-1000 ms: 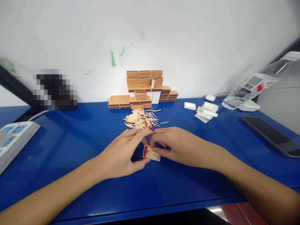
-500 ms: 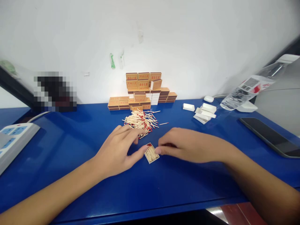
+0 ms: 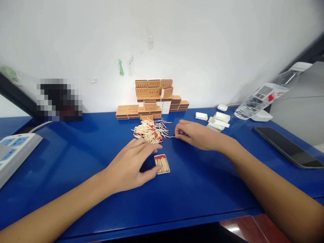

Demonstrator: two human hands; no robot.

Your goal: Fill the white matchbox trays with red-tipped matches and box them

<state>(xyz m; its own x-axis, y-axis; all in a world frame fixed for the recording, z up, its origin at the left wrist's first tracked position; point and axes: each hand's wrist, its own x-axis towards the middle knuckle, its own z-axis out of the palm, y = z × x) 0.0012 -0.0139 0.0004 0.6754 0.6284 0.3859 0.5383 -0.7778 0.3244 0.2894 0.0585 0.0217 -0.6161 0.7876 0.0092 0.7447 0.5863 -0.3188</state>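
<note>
A white matchbox tray (image 3: pixel 163 172) lies on the blue table, filled with red-tipped matches (image 3: pixel 163 163) side by side. At its left edge rests the thumb of my left hand (image 3: pixel 135 162); the fingers are apart and reach forward above the table, holding nothing. Beyond them is a loose heap of matches (image 3: pixel 152 131) pointing every way. To the right of the heap, my right hand (image 3: pixel 193 134) has its thumb and forefinger closed on a single match (image 3: pixel 172 136). Its other fingers are curled in.
Stacked matchboxes (image 3: pixel 154 91) stand against the wall behind the heap. At the right are white empty trays (image 3: pixel 220 120), a water bottle (image 3: pixel 263 94) and a phone (image 3: pixel 288 146). A power strip (image 3: pixel 20 148) sits at the left.
My right hand has left the tray, moving forward to the match right of the heap and pinching it. The tray has turned to lie straighter. My left hand has stayed nearly in place.
</note>
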